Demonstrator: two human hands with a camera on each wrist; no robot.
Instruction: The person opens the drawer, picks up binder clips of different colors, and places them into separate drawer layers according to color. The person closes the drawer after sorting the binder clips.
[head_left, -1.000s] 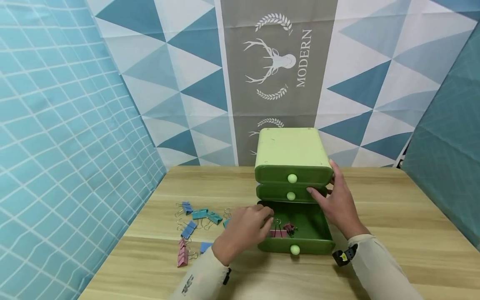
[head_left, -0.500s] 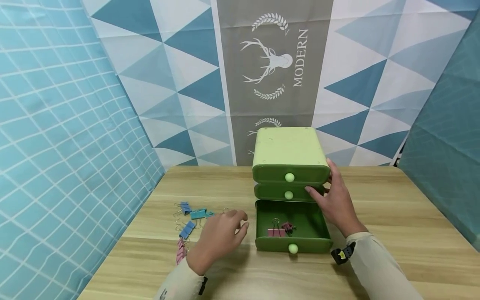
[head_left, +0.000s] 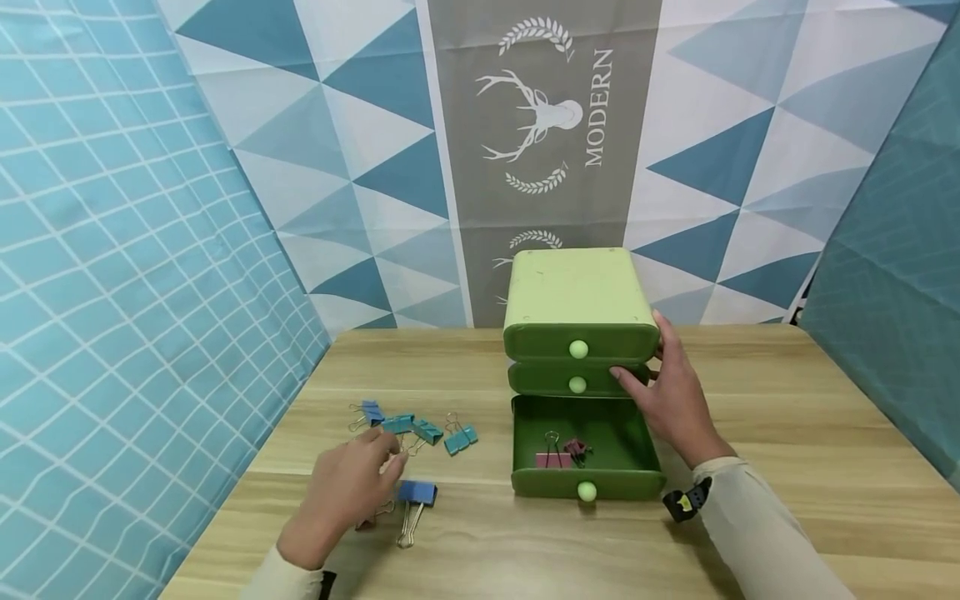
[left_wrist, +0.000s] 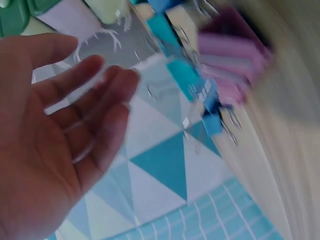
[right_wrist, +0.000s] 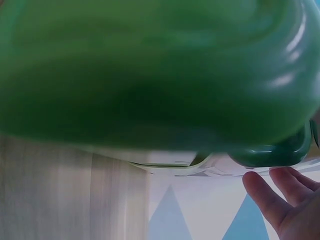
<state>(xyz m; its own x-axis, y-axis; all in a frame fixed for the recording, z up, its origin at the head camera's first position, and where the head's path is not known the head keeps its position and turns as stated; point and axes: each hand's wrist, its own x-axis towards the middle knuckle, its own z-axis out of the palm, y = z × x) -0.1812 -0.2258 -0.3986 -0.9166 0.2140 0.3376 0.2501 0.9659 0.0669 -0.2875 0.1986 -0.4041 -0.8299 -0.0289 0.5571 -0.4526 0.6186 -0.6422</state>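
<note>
My left hand (head_left: 345, 483) hovers over a scatter of binder clips, its fingers loosely bent with nothing between them. A pink binder clip (left_wrist: 230, 60) shows near it in the left wrist view; in the head view the hand mostly covers it. A larger blue binder clip (head_left: 417, 493) lies just right of the hand. My right hand (head_left: 678, 404) holds the right front corner of a green drawer cabinet (head_left: 577, 287), thumb on the middle drawer's front and fingers along the side. The bottom drawer (head_left: 622, 485) is pulled out, with two dark pink binder clips (head_left: 553, 460) inside.
Several teal binder clips (head_left: 461, 439) and a small blue one (head_left: 371, 412) lie farther back on the wooden table (head_left: 795, 467). Patterned cloth (head_left: 405, 167) stands behind the table, and a blue checked cloth (head_left: 150, 292) borders its left side.
My left hand has moved left from the open drawer to the clips on the table, uncovering a teal clip and the larger blue one. The right hand stays on the cabinet.
</note>
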